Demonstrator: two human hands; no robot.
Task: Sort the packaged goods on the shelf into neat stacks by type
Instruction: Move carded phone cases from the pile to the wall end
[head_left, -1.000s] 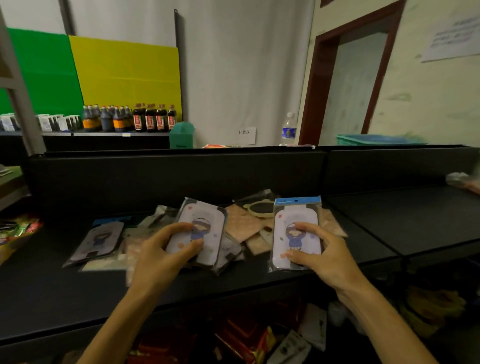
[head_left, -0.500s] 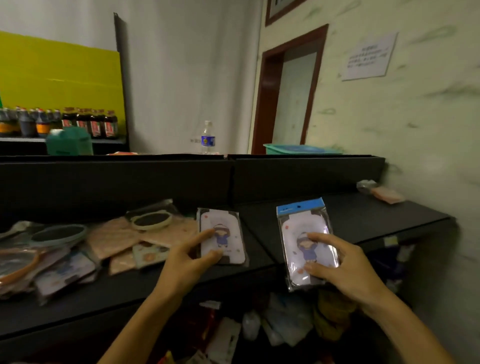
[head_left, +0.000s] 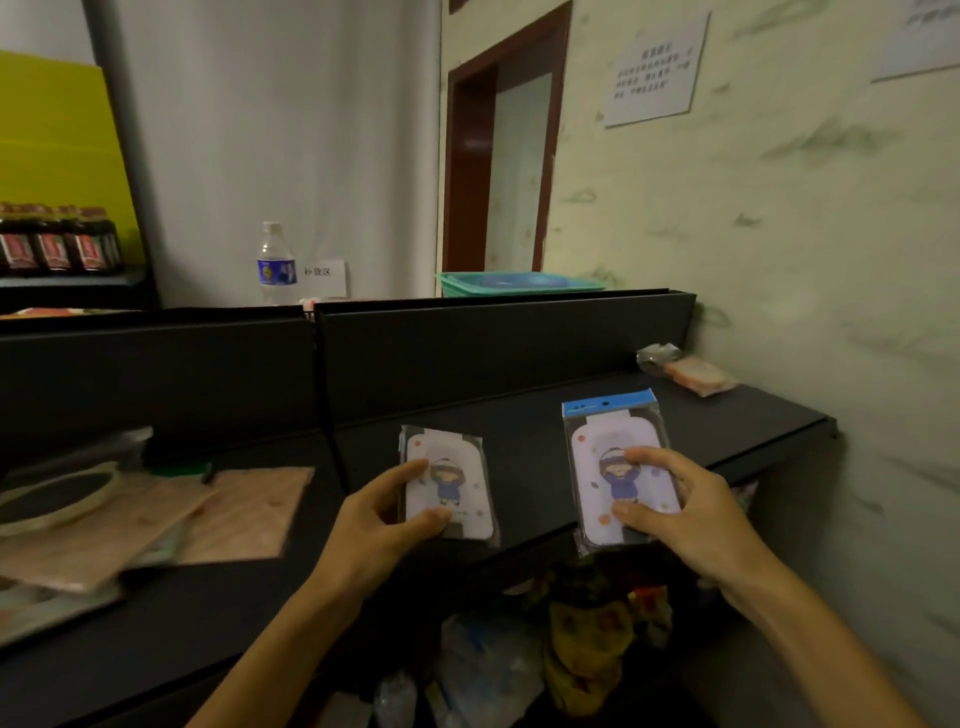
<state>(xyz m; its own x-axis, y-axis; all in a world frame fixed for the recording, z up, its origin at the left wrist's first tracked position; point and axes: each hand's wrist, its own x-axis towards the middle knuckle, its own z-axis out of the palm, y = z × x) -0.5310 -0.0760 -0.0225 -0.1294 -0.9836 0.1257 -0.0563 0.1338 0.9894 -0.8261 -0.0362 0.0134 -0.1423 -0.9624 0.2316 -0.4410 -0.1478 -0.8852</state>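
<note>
My left hand pinches a clear-wrapped white card pack with a cartoon child over the right section of the black shelf. My right hand grips a matching pack with a blue header at the shelf's front edge, its lower end hanging past the edge. On the left shelf section lies a jumble of packaged goods: flat tan sheets and a round dark item with a pale rim.
A wrapped pinkish pack lies at the shelf's far right by the wall. Behind the black back panel stand a water bottle and a teal tray. More bagged goods fill the lower shelf.
Both hands carried their card packs rightward, off the jumbled pile and over to the right shelf section; the view turned right with them.
</note>
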